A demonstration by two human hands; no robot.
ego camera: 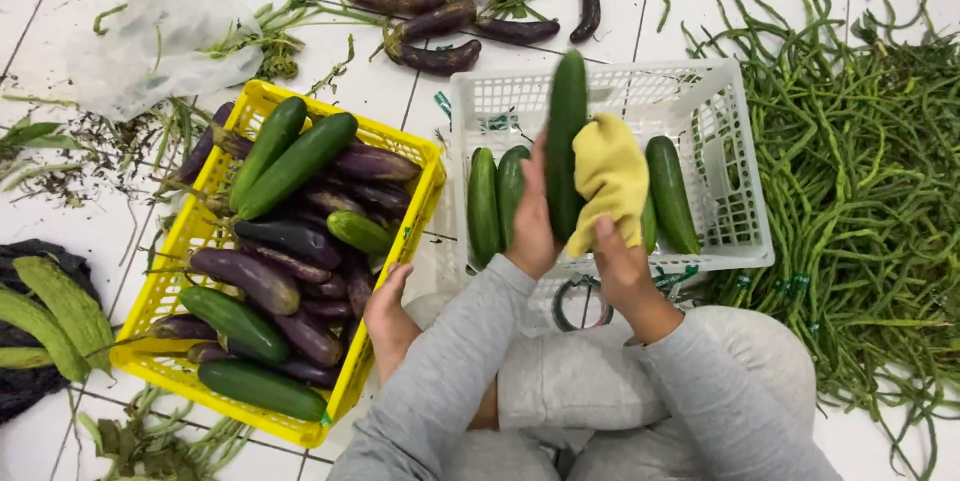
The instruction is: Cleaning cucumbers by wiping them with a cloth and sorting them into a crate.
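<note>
Gripping a cucumber (566, 131) upright, left hand (532, 226) clenched, right hand (618, 263) pinching yellow cloth (610, 176).

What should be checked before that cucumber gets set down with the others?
1. Left hand has a firm grip on the cucumber: ok, fingers wrap its lower half.
2. Right hand holds the yellow cloth against the cucumber: ok.
3. Cucumber wiped clean all round: cannot tell, the far side is hidden.
4. Room in the white crate: ok, bare floor shows at its right.
5. Cucumbers already in the crate lie tidy: ok, side by side.
</note>
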